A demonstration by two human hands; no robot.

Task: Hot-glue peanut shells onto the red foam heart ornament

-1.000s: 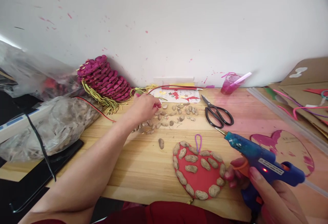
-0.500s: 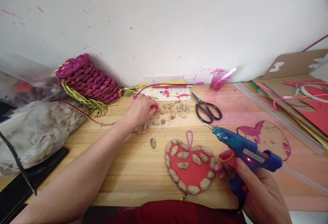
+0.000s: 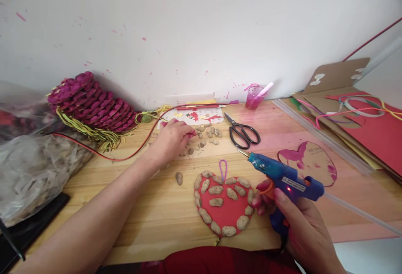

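Note:
My right hand (image 3: pixel 301 219) is wrapped around a blue hot glue gun (image 3: pixel 282 175) with an orange trigger and a lit red light. The gun's metal nozzle points left, above the table near the scissors. Below and left of it lies a red heart-shaped board (image 3: pixel 230 213) with peanuts along its rim, several more inside, and a purple loop on top. My left hand (image 3: pixel 174 138) reaches to the scattered peanuts (image 3: pixel 215 131), fingers curled down among them; what the fingertips hold is hidden. One loose peanut (image 3: pixel 179 178) lies between that hand and the heart.
Black scissors (image 3: pixel 243 134) lie behind the heart, near a cup of pink paint (image 3: pixel 253 97). A cardboard heart (image 3: pixel 314 163) is at right, beside cardboard and red sheets (image 3: pixel 367 127). At left are a plastic bag (image 3: pixel 40 173), a magenta bundle (image 3: pixel 91 104) and a red-black cable (image 3: pixel 109 159).
The view has turned slightly right, so the table's things appear further left. My left hand has shifted a little right over the loose peanuts. My right hand keeps holding the glue gun.

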